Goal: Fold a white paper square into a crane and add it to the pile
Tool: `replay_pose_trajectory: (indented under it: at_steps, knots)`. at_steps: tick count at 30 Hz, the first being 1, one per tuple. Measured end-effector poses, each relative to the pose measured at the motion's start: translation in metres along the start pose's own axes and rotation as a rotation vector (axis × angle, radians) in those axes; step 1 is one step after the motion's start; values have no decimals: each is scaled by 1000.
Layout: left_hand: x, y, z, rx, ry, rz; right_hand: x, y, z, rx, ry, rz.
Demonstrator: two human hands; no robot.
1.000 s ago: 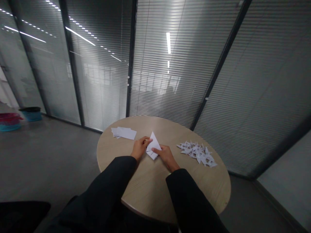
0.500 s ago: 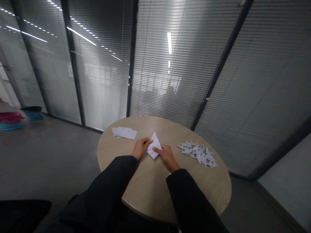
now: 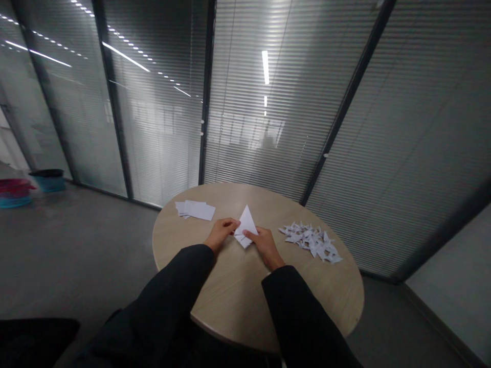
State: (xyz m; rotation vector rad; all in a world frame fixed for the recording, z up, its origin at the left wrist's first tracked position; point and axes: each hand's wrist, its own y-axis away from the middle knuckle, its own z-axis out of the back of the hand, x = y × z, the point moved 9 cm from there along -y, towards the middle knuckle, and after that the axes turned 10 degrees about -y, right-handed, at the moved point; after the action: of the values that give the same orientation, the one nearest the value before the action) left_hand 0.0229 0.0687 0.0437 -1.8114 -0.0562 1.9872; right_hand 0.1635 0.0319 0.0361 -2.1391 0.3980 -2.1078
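One folded white paper [image 3: 247,219] is pointing to twelve o'clock over the round table [image 3: 233,291]. At its nine o'clock edge, the left hand [image 3: 221,233] is pinching it, fingertips nearly together; from five o'clock, the right hand [image 3: 265,245] is gripping it, thumb on top, other fingers mostly hidden. Paper sheets [image 3: 198,210] are lying toward ten o'clock, folded pieces [image 3: 310,241] toward four.

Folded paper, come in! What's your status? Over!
Left hand, right hand: both holding folded paper. Pointed tip facing forward. Paper sheets to the left, small folded pieces to the right, both apart from it.
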Motion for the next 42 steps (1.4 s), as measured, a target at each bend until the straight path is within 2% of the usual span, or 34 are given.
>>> replay_pose_trajectory:
  at_steps: [12, 15, 18, 22, 25, 29, 35, 38, 42]
  knots:
    - [8, -6, -2, 20, -5, -39, -3, -1, 3, -23, -11, -7]
    - [6, -5, -2, 19, -109, -87, -2, -2, 4, -42, -98, 16]
    - [-3, 0, -7, 32, -281, -190, 2, -4, 9, -88, -166, 65]
    - [-15, 8, -18, 87, -441, -301, 10, -5, 14, -110, -163, 127]
    - [-19, 8, -13, 40, -488, -308, 14, -3, 15, -120, -126, 146]
    - [-21, 6, -4, -43, -534, -301, 20, 0, 14, -106, 2, 205]
    - [-27, 12, -13, 8, -630, -378, 41, 7, -1, -83, 526, 531]
    - [-30, 15, -16, 17, -679, -412, 39, 9, -9, -62, 693, 575]
    - [-31, 17, -16, 14, -717, -424, 42, 12, -14, -68, 776, 613]
